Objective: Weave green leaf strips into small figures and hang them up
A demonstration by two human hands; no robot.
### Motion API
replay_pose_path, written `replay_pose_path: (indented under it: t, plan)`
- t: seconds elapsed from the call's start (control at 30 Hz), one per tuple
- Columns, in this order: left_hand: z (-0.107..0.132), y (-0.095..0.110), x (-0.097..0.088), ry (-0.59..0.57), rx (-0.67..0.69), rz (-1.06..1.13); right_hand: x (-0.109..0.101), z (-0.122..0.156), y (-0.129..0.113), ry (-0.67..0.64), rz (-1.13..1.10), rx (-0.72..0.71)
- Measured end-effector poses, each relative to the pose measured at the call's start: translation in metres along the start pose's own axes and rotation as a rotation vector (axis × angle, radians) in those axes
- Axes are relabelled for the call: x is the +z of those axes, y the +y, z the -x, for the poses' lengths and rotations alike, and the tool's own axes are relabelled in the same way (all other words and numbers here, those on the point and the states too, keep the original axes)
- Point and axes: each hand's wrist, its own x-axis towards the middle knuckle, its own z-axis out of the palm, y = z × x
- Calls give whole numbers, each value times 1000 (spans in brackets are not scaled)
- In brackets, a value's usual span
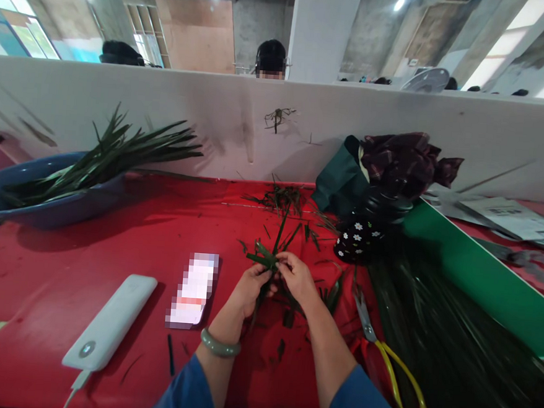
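Both hands meet over the red tabletop around a small bundle of folded green leaf strips [265,253]. My left hand [253,285], with a pale green bangle [220,344] on its wrist, is closed on the strips from below. From the other side, my right hand [296,275] pinches the strips near their crossing point. Loose strip ends stick out upward and to the left. Cut leaf scraps [279,198] lie beyond the hands. Yellow-handled scissors [369,330] rest to the right of my right forearm. A phone [194,290] lies left of my left hand.
A blue basin [52,207] with long leaves [112,155] stands at left. Near it lies a white power bank [111,320] with a cable. Dark leaf strips [449,328] cover the right side beside a green board [477,268]. A white partition [205,100] runs behind; a person [270,56] sits beyond.
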Motion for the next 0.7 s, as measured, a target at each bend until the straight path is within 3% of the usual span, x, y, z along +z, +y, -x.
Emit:
replay_pose_path:
  t: [0.47, 0.57, 0.7]
  plan:
    - [2, 1, 8, 157, -1, 53, 2, 2, -3, -20, 109, -136]
    - [2, 3, 8, 184, 19, 46, 4, 3, -5, 10, 9, -82]
    - [5, 6, 9, 172, 59, 40, 4, 3, -9, 145, -167, 57]
